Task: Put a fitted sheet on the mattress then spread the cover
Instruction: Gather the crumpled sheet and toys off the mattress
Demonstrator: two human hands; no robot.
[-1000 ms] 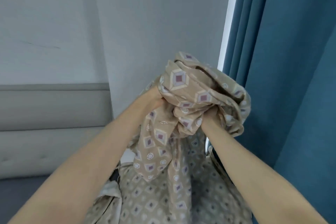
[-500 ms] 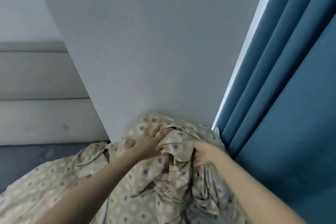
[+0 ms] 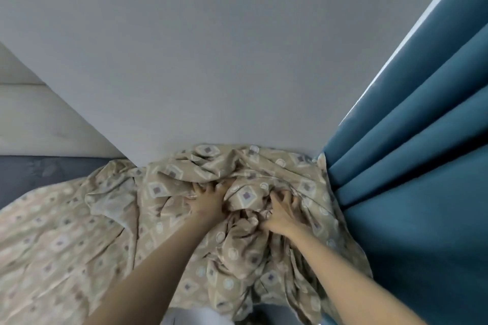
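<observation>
- At the near edge, a small pale patch [image 3: 194,315] shows beneath the hem of the cloth; it is too blurred to identify.
- 2 bare forearms reach from the near edge toward the far corner of the bed.
- The patterned fabric [image 3: 79,245], beige with diamond and circle motifs, lies spread over the bed on the left and bunches into deep folds toward the far right corner.
- The right hand [image 3: 281,212] grasps a gathered fold of that cloth, fingers curled around it, close to the curtain.
- The left hand [image 3: 208,199], just left of it, lies released on the fabric with fingers spread, pressing down, fingertips sinking among the creases.
- A strip of dark grey-blue mattress [image 3: 39,171] is uncovered at the far left, beyond the cloth's edge.
- Behind that strip stands a pale padded headboard [image 3: 34,119].
- A plain grey wall [image 3: 224,60] rises directly behind the bunched cloth, which touches its base.
- A teal curtain [image 3: 422,166] hangs in pleats along the right, touching the fabric's right edge.
</observation>
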